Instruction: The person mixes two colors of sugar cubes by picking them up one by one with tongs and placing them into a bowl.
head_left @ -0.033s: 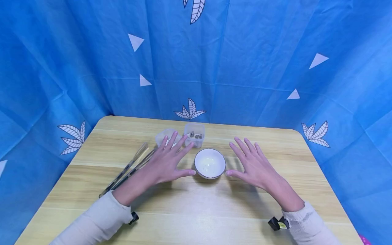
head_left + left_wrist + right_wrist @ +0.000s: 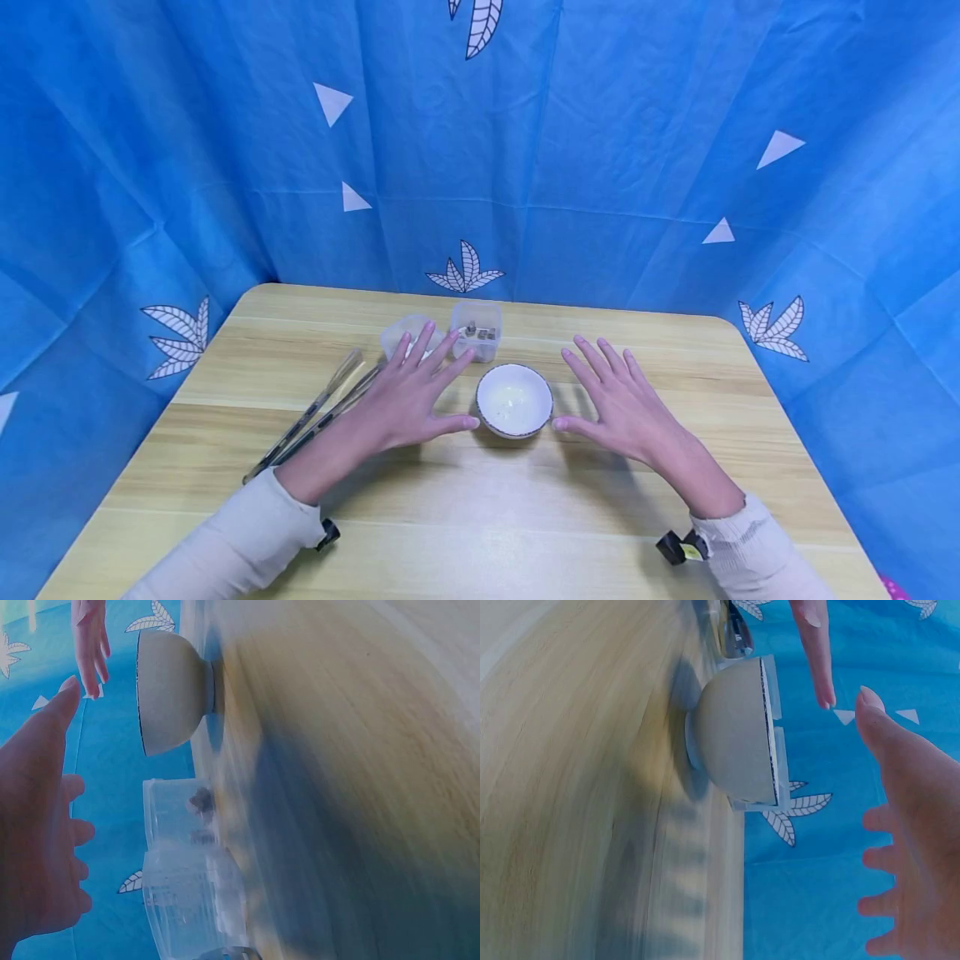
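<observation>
Both hands hover above the table with straight, spread fingers and hold nothing. My left hand [image 2: 408, 404] is left of a small white bowl [image 2: 513, 400] with a dark thin rim, its thumb tip close to that rim. On the bowl's other side is my right hand [image 2: 618, 400], its thumb likewise near the rim. The bowl stands upright on the table; the left wrist view shows its outer wall [image 2: 169, 694] and foot. Beyond it sits a clear plastic box [image 2: 487, 350] with several small brownish pieces [image 2: 483, 333]. A second clear container [image 2: 392, 335] is partly hidden behind my left fingers.
Long slim tong-like metal utensils [image 2: 300, 427] lie on the wooden table [image 2: 510, 517] at the left, partly under my left forearm in the head view. A blue curtain [image 2: 615, 167] with white leaves and triangles surrounds the table's back and sides.
</observation>
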Available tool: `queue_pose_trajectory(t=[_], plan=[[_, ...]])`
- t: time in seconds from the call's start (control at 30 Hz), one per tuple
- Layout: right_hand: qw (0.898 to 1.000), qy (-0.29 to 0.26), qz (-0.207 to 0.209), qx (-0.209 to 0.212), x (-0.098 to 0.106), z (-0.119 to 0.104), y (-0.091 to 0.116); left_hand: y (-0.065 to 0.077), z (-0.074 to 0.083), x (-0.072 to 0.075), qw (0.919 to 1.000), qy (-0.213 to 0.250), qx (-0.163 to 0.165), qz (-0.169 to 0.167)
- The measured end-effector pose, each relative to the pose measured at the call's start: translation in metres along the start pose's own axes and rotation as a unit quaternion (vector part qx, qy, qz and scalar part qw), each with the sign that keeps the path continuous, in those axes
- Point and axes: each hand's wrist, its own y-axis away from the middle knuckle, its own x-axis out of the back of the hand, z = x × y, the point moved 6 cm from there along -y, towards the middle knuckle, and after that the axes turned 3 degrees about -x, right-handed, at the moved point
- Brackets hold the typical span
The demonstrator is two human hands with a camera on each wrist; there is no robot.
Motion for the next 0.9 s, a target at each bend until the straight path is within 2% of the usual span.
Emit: queue_pose_trajectory(t=[0.3, 0.9], plan=[[1.0, 0.002, 0.002, 0.0, 0.0013, -0.001, -0.0005, 0.0012, -0.0017, 0.0, 0.9999, -0.012, -0.003, 0.005], [1.0, 0.003, 0.0, 0.0, -0.0028, -0.0047, -0.0035, 0.0026, -0.0037, -0.0003, 0.9999, -0.005, -0.003, 0.011]])
